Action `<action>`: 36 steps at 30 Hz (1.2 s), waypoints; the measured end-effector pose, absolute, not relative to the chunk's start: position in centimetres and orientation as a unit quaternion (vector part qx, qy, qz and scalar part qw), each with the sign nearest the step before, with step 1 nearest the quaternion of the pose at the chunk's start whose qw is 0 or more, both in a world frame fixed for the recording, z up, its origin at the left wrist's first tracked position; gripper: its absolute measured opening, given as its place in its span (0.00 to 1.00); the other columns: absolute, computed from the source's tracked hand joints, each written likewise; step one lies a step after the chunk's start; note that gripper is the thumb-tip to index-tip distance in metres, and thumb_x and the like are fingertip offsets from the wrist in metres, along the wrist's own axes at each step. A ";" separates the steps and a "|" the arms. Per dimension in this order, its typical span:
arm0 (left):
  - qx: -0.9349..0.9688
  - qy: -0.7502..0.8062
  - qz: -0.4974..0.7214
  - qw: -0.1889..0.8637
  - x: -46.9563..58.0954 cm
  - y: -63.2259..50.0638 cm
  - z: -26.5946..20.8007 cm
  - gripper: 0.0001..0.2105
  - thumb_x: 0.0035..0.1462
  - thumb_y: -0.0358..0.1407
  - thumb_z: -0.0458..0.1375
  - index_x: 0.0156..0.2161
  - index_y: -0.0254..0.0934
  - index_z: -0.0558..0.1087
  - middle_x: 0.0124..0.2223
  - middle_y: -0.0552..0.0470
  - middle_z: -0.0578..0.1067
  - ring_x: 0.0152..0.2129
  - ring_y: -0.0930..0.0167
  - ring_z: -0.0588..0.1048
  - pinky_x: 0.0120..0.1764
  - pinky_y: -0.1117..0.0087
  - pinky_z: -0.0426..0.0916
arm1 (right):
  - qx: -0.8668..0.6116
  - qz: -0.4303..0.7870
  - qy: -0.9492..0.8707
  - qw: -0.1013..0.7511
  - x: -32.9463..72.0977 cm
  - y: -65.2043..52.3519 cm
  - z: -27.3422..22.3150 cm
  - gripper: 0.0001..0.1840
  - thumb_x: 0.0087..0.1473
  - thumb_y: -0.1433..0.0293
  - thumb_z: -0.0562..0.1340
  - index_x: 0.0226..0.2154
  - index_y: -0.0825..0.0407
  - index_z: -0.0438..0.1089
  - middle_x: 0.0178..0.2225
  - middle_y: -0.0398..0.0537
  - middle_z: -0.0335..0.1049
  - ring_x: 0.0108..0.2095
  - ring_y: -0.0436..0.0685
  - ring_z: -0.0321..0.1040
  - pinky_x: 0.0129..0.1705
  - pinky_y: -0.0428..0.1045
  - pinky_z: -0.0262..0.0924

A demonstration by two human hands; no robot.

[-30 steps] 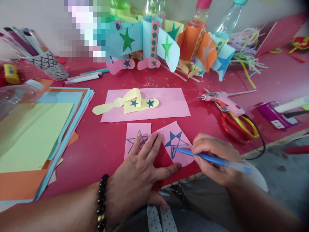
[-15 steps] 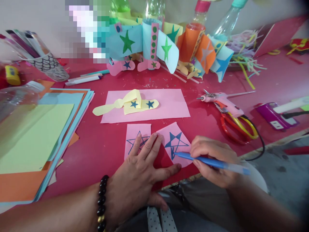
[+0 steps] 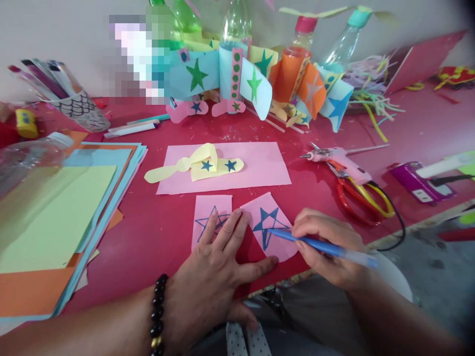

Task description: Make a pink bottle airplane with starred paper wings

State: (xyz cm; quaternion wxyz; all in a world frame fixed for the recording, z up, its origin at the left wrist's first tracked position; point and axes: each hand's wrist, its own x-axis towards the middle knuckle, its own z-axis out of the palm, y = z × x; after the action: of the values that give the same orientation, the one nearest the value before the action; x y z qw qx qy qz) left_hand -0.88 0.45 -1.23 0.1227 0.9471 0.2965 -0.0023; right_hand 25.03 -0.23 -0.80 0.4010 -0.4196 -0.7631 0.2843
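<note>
My right hand [image 3: 330,247] is closed around a blue marker [image 3: 322,244], its tip on the star drawn on a pink paper piece [image 3: 284,249]. That star is partly coloured in dark blue. My left hand [image 3: 218,267] lies flat with spread fingers, its fingertips over a second pink paper piece [image 3: 202,202] and at the edge of the first. The second piece bears a star in outline, partly hidden by my fingers. Behind them, a pink sheet [image 3: 267,165] carries a yellow paper cutout [image 3: 218,168] with two blue stars.
At the left are stacked coloured sheets [image 3: 55,207], a clear plastic bottle [image 3: 33,153] and a cup of markers [image 3: 81,109]. Bottles wrapped in star-decorated paper [image 3: 196,71] stand at the back. A pink glue gun [image 3: 349,163] overlaps scissors [image 3: 365,202] at right, near a purple box [image 3: 423,183].
More blue fills the lower point of the star, and the marker tip has moved slightly up toward its middle. My left hand stays on the paper. The view has shifted slightly.
</note>
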 end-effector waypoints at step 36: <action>0.952 0.287 0.009 0.108 -0.9 0.6 -1.2 0.43 0.44 0.72 0.47 0.66 0.64 0.55 0.70 0.28 0.46 0.67 0.43 0.42 0.59 0.32 0.47 | -0.430 0.293 -0.749 0.410 25.1 -0.2 -0.5 0.08 0.52 0.78 0.61 0.35 0.50 0.69 0.29 0.47 0.68 0.29 0.55 0.67 0.31 0.51 0.62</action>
State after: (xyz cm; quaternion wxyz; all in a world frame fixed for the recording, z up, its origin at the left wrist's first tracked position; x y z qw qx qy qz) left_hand -0.91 0.60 -1.23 0.1080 0.9516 0.2874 0.0089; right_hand 25.09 -0.25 -0.52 0.4097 -0.4302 -0.7492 0.2929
